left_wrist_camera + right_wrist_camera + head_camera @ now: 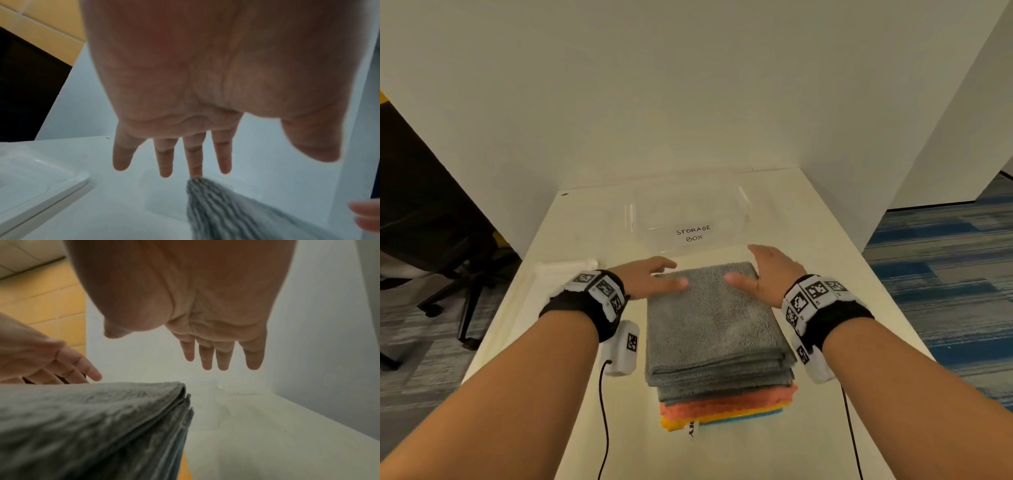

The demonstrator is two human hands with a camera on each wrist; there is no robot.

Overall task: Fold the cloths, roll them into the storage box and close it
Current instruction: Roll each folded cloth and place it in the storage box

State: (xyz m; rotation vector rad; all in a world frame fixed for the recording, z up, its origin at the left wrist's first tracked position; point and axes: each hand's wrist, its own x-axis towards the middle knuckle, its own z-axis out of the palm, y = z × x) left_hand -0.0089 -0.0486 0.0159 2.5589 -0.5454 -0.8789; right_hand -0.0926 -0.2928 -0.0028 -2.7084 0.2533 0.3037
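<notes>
A stack of folded cloths lies on the white table [835, 260], a grey cloth [712, 318] on top, with pink [726, 404], yellow [678, 423] and blue layers beneath. Behind it stands the clear storage box [688, 219], labelled and without its lid on. My left hand [650, 277] hovers at the stack's far left corner, fingers straight, thumb over the grey cloth. My right hand [767, 270] is at the far right corner, fingers straight. In the wrist views both palms, the left hand [185, 129] and the right hand [205, 337], are spread above the grey cloth [92, 426], holding nothing.
A white lid [566, 269] lies flat to the left of the stack, also seen as the lid [37, 181] in the left wrist view. White partition walls [859, 154] enclose the table at the back and sides. An office chair [448, 267] stands on the floor to the left.
</notes>
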